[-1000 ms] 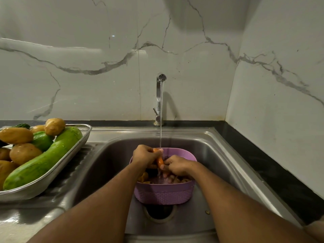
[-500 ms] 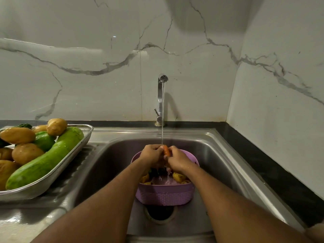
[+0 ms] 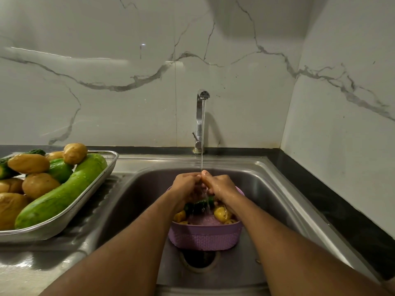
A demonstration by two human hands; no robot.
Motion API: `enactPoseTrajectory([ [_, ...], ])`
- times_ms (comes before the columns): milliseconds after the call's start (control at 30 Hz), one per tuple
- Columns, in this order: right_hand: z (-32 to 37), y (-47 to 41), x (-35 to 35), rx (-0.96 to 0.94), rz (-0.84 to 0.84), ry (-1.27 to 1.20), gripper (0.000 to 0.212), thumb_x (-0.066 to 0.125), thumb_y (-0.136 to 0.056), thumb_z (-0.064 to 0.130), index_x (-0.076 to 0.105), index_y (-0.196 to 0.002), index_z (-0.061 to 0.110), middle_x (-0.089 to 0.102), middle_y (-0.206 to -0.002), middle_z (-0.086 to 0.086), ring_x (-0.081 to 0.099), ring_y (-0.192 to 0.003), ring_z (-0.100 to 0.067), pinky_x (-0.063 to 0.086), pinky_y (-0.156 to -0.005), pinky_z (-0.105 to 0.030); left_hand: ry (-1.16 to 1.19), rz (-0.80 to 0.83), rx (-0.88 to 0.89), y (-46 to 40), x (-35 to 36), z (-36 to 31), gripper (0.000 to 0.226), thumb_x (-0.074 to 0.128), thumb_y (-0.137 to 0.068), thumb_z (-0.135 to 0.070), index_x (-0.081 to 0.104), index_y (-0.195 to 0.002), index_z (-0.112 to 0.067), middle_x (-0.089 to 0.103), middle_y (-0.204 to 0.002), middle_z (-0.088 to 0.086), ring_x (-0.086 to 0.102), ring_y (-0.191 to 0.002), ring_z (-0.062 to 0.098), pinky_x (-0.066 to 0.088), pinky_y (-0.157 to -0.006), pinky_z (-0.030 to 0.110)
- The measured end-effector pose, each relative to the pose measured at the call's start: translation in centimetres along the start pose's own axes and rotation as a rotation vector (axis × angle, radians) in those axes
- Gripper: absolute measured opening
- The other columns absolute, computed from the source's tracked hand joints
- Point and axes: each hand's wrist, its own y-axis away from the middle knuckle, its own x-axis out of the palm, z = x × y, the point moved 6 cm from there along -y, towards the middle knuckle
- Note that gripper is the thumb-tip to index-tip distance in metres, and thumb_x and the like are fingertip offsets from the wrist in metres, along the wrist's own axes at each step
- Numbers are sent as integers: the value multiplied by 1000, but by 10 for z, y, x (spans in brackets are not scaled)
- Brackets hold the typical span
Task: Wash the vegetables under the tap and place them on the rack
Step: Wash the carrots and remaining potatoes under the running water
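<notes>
The small orange carrot (image 3: 204,175), lower and plainly visible a second ago, now sits raised under the tap's stream, nearly hidden between left hand (image 3: 185,184) and right hand (image 3: 220,184), both closed around it: rinsing continues. One purple woven plastic basket (image 3: 205,236) below; one steel mesh rack (image 3: 89,193) holds seven visible potatoes.

rack (image 3: 111,165) – left side cut off | left hand (image 3: 185,185), right hand (image 3: 220,185) – held item hidden

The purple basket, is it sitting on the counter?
No, the purple basket sits down inside the sink, under the running tap.
</notes>
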Motion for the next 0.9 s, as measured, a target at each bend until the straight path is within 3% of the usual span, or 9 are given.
enactPoseTrajectory([
  [133,3,3,14,36,108,-89,44,48,-107,46,70,-94,10,63,-73,-4,52,-56,-14,48,-60,-32,69,-9,-20,4,-1,-2,31,45,-108,-17,76,-109,-20,76,-96,12,71,-85,23,62,-73,36],
  [233,8,7,23,40,182,-200,35,45,-110,36,69,-101,12,64,-78,-8,56,-64,-16,54,-62,-32,105,-23,-21,5,-1,-4,35,40,-109,-17,74,-113,-19,72,-96,14,66,-76,21,62,-72,37],
  [333,9,9,24,-2,182,-162,25,42,-111,26,65,-106,18,66,-83,-6,59,-75,-17,54,-69,-32,114,-34,-16,6,-1,-4,36,39,-110,-16,75,-108,-19,68,-87,13,62,-69,20,60,-72,36],
  [433,10,4,19,-33,110,-70,34,43,-110,36,67,-99,15,62,-78,-2,58,-73,-16,51,-69,-30,129,-9,-8,8,0,-7,33,43,-109,-17,76,-107,-18,67,-82,13,65,-64,19,60,-61,32],
  [500,10,0,13,-36,21,-33,39,49,-107,46,70,-91,17,68,-79,0,65,-78,-18,58,-78,-36,137,12,-1,9,2,-7,27,49,-108,-17,76,-109,-18,74,-88,11,72,-73,19,60,-60,29],
  [600,7,-2,2,-30,-105,-2,41,57,-98,60,73,-92,23,73,-86,4,70,-86,-17,56,-78,-32,98,48,-13,7,5,-4,24,55,-106,-25,77,-113,-19,77,-99,10,73,-93,24,63,-79,35],
  [667,5,-1,0,-9,-121,-12,39,59,-95,63,71,-91,26,73,-88,5,69,-89,-16,53,-76,-30,94,57,-19,6,6,-3,22,57,-105,-25,77,-112,-18,77,-100,10,73,-95,24,62,-86,37],
  [767,6,0,4,9,-93,-32,38,57,-99,56,72,-96,21,74,-91,0,70,-89,-19,55,-82,-34,103,45,-6,9,7,-6,22,55,-105,-19,76,-111,-15,77,-91,8,74,-84,20,61,-71,31],
  [900,15,5,13,-12,-11,-58,42,46,-108,37,66,-79,15,62,-64,1,57,-60,-13,45,-58,-28,104,7,-13,8,4,-7,32,43,-110,-19,75,-109,-12,67,-82,14,66,-65,19,61,-59,31],
])
